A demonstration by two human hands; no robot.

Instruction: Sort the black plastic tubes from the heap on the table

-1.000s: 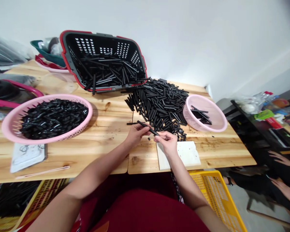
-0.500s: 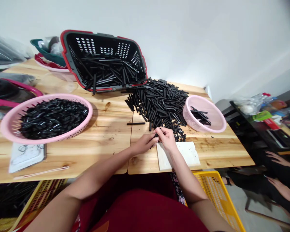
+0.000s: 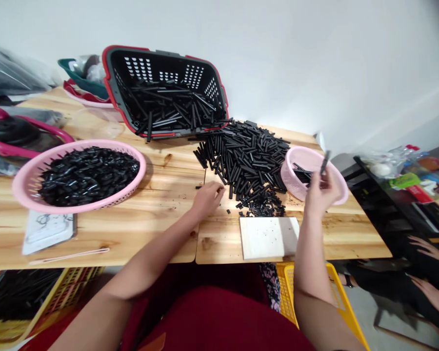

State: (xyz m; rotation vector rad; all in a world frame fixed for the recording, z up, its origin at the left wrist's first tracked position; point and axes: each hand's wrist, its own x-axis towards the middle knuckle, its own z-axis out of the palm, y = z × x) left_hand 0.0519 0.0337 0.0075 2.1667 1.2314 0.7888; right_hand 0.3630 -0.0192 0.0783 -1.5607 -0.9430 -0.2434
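Right hand [image 3: 320, 189] closed on a slim black rod [image 3: 326, 161], held tilted at the round pale-pink plastic basin [image 3: 289, 178], inside which further black rods [image 3: 302, 173] lie. Left hand [image 3: 207, 199], fingers curled, at the pale wooden worktop [image 3: 351, 239]; beside it shows the end of a second slim black rod [image 3: 198, 187], whether gripped cannot be told. Between the forearms: flat white rectangular board [image 3: 269, 236].

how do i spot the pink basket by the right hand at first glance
On the wooden table, find the heap of black sticks. Just right of it stands a pink basket, partly hidden by the right hand, which holds a dark stick. Unlike the larger oval basket at left, piled with black pieces, it shows only a few sticks.
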